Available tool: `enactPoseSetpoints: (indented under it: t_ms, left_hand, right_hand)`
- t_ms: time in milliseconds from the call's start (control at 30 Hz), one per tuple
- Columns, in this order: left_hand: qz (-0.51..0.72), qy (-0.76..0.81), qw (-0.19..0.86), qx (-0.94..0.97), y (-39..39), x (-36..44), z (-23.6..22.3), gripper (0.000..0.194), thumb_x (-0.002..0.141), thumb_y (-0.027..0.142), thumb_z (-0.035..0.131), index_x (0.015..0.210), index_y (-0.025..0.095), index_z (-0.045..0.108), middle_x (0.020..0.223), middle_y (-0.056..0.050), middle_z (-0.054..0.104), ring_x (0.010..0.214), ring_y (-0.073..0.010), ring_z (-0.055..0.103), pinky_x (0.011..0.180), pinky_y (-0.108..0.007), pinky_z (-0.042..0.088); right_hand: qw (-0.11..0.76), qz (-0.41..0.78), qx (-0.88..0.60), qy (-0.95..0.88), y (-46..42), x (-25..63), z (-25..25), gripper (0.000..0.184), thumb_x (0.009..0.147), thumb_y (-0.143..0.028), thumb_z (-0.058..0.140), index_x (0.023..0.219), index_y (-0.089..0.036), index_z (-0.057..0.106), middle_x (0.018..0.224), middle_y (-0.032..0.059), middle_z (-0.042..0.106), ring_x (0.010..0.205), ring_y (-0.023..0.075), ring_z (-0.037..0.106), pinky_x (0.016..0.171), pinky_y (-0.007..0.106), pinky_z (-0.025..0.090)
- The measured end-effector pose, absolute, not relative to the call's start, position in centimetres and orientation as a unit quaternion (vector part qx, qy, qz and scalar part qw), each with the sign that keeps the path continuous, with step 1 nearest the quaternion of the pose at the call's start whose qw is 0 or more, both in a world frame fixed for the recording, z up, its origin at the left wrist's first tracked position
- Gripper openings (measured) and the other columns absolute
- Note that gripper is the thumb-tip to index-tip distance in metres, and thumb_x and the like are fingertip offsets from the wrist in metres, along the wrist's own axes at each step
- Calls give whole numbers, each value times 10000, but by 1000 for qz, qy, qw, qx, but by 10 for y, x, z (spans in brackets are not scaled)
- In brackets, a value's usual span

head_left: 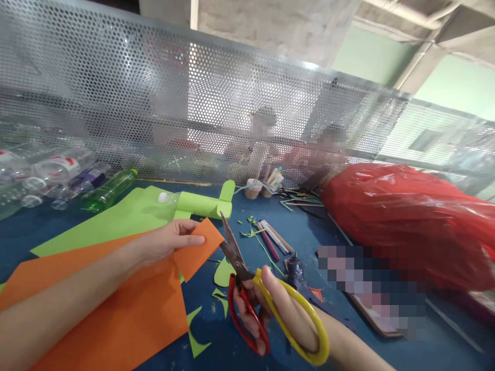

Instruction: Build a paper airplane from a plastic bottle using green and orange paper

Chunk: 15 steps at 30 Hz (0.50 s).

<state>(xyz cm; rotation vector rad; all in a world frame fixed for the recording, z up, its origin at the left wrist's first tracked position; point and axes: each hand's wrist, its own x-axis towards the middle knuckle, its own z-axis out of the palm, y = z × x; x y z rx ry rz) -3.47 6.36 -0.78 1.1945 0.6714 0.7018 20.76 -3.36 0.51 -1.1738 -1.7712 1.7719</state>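
Note:
My left hand pinches a small orange paper piece between thumb and fingers. My right hand grips scissors with one red and one yellow handle. Their blades are parted and point up and away, close to the right edge of the orange piece. Beneath my left arm lies a large orange sheet, overlapping a green sheet. Behind my left hand is a bottle wrapped in green paper, with a white cap and a green fin. Green paper scraps lie around the scissors.
Plastic bottles lie at the back left against a perforated metal screen. Two cups stand at the back, one with markers. Loose markers, a dark glue gun, a blurred-out phone-like object and a red plastic bag lie rightward.

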Motion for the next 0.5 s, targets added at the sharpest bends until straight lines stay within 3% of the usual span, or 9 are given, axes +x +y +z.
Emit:
enactPoseSetpoints:
  t_ms: [300, 500]
  left_hand:
    - [312, 291, 707, 564, 63, -34, -9, 187, 760, 286, 720, 869, 134, 737, 815, -45, 750, 698, -129, 674, 676, -199, 505]
    - [307, 283, 709, 568, 64, -35, -8, 173, 775, 293, 705, 865, 149, 739, 800, -35, 756, 720, -146, 691, 687, -220, 527]
  right_hand:
    - [168, 648, -428, -607, -37, 206, 5, 725, 803, -807, 143, 742, -172, 489, 635, -19, 480, 564, 134, 591, 564, 237, 382]
    - [182, 657, -410, -605, -40, 202, 7, 702, 788, -817, 194, 763, -182, 492, 645, -22, 468, 508, 111, 548, 546, 240, 442]
